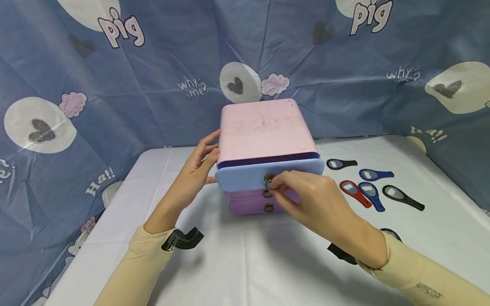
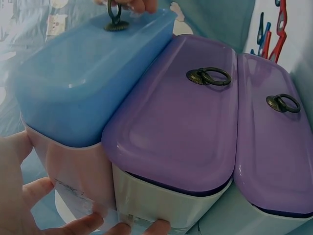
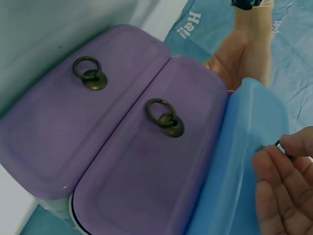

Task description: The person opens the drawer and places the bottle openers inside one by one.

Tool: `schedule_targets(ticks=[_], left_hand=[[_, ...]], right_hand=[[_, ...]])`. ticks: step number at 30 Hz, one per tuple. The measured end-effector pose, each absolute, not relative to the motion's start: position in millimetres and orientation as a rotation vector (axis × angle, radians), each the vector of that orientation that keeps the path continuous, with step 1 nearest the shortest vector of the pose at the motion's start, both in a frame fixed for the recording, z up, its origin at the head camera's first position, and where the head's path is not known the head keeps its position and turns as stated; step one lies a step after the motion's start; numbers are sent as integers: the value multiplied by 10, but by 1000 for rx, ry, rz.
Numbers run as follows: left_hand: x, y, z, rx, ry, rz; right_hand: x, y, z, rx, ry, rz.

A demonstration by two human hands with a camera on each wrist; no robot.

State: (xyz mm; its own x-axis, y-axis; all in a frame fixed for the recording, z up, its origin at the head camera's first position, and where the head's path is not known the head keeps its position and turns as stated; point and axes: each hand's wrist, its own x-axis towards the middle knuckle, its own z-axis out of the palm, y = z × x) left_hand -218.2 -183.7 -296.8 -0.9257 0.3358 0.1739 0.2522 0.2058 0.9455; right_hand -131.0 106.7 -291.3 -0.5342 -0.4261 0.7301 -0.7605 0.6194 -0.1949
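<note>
Presently | 1 blue drawer [image 1: 240, 178], right grip [image 1: 315, 199] on ring [image 2: 115, 19] | 2 purple drawers [image 2: 171, 129] [image 2: 271, 152]

The cabinet [image 1: 264, 127] stands upright on the tabletop [image 1: 218, 259], with a pale pink top and three stacked drawers. The blue drawer [image 1: 241, 177] on top is partly out, jutting past the two purple drawers [image 2: 176, 117], which sit nearly flush below. Each front carries a dark brass ring. The right fingers [image 1: 287, 177] pinch the blue drawer's ring [image 2: 115, 21]; the left fingers [image 1: 210, 160] touch the cabinet's left side.
</note>
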Motion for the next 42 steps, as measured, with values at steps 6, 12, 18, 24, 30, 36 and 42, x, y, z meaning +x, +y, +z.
schedule_targets(ticks=[6, 12, 18, 24, 30, 36, 42], left_hand=[[-2193, -1836, -2972, 588, 2365, 1852], [-2181, -1863, -2995, 600, 2362, 1850], [-2172, -1857, -3012, 603, 2352, 1852], [-2172, -1848, -3013, 609, 2354, 1846], [-2189, -1841, -3004, 610, 2371, 1835], [-2199, -1861, -3003, 621, 2374, 1843], [-2202, -1858, -3003, 626, 2370, 1847]], right_hand=[[-1175, 1083, -2906, 963, -2161, 679], [-1025, 1064, -2899, 1025, -2078, 706], [-900, 1062, -2918, 1035, -2062, 701], [-812, 1082, -2917, 1028, -2075, 688], [-723, 1098, -2919, 1049, -2062, 688], [-671, 1104, -2911, 1094, -2061, 696], [-647, 1116, -2908, 1111, -2049, 710]])
